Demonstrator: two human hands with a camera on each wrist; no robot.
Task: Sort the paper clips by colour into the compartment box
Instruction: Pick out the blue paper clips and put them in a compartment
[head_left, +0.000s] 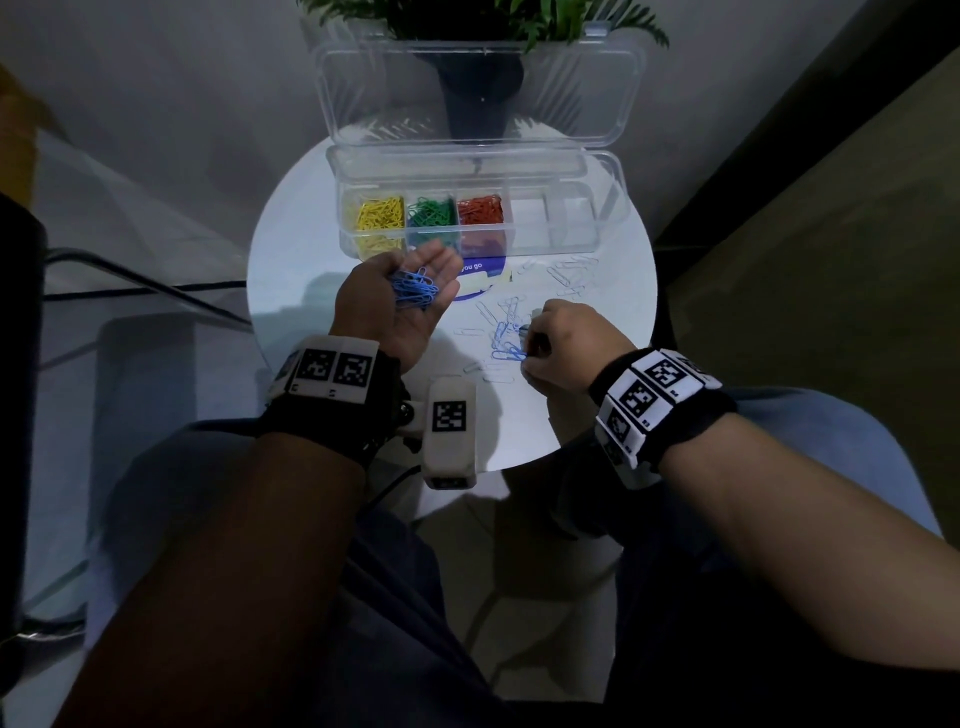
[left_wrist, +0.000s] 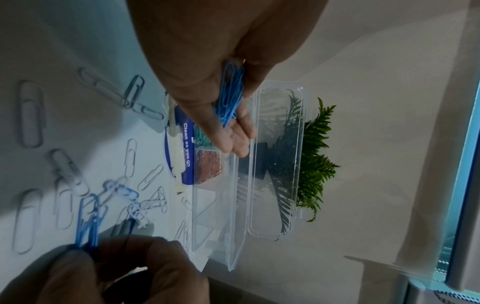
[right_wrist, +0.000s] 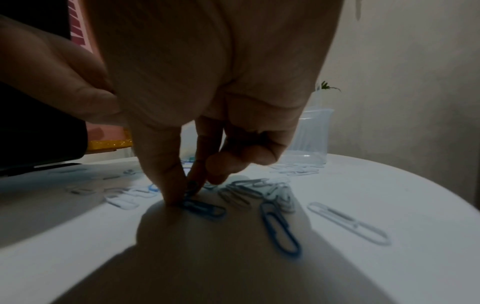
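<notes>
The sorting looks well past halfway, judging by the compartment box (head_left: 550, 244): its first three compartments from the left already hold yellow clips (head_left: 381, 212), green clips (head_left: 432, 210) and red clips (head_left: 480, 209), while the compartments further right appear to hold none. Blue and white are left. The left hand (head_left: 402, 301) hangs palm-up just in front of the box, fingers (left_wrist: 235, 142) loosely cupped and only slightly bent, carrying a small heap of blue clips (head_left: 414, 291) in the hollow of the palm rather than pinching them. The right hand (head_left: 563, 345) is down on the tabletop (head_left: 291, 260), its fingers (right_wrist: 166, 174) drawn together on a bundle of blue clips (head_left: 508, 354) at the near edge of the loose pile; the clips lie right at the fingertips, touching them, one end flat on the surface. One more blue clip (right_wrist: 279, 230) lies just beside that pinch, free. White clips (head_left: 569, 273) are scattered between the right hand and the box, all unsorted.
</notes>
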